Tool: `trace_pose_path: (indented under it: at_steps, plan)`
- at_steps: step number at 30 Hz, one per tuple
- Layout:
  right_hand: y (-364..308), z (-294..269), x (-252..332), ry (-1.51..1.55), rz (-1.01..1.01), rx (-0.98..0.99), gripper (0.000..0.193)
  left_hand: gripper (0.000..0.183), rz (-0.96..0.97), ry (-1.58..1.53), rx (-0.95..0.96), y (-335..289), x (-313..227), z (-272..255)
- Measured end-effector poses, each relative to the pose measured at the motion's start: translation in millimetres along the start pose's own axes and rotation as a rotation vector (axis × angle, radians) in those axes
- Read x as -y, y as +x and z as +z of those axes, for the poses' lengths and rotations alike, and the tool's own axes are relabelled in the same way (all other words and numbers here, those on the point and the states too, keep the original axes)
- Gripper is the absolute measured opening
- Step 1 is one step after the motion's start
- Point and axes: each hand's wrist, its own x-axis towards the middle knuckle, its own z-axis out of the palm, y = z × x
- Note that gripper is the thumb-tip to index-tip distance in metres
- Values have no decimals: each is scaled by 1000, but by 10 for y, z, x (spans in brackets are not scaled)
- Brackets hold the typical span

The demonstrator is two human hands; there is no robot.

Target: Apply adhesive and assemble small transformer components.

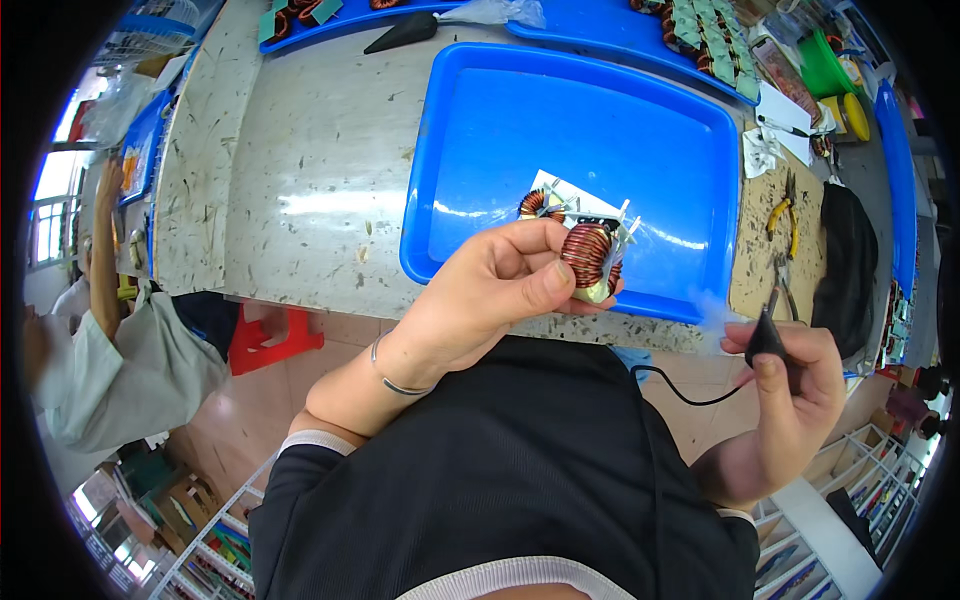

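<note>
Over the near part of the blue tray, my left hand is closed around a small circuit board with copper-wound ring coils. The large coil sits by my thumb, with pale material at its lower end. A smaller coil and a white piece show beyond my fingers. To the right, clear of the tray, my right hand grips a black cone-shaped applicator, its narrow tip pointing up. What fills the applicator is hidden. A whitish blur hangs beside its tip.
Yellow-handled pliers and another hand tool lie right of the tray. Blue trays of coil boards stand behind, near another black cone. A co-worker and a red stool are at left.
</note>
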Motion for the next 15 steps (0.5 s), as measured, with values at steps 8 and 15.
trace_pose_path:
  at_steps: [8, 15]
  plan:
    - [17, 350, -115, 163, 122, 135, 10, 63, 13, 28, -24, -51, 9, 11]
    - [13, 474, -105, 81, -60, 104, 11, 46, 152, 105, -161, -103, -21, 29]
